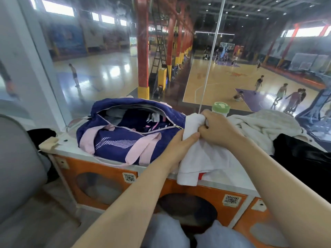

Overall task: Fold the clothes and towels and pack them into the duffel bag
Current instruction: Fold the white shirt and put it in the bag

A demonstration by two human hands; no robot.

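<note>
Both forearms were bare, no sleeves, watch or rings on the left hand or right hand; pale blue trousers covered the knees.

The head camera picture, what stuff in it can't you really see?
- Bottle: only its green cap shows; the right hand and white towel cover the rest.
- Inside the duffel bag: the opening shows only bits of cloth; the bag's top flap shades the rest.
- Black garment: cut off by the right edge.
- Left hand fingers: tucked under the towel.
- QR stickers: too small to read.
</note>
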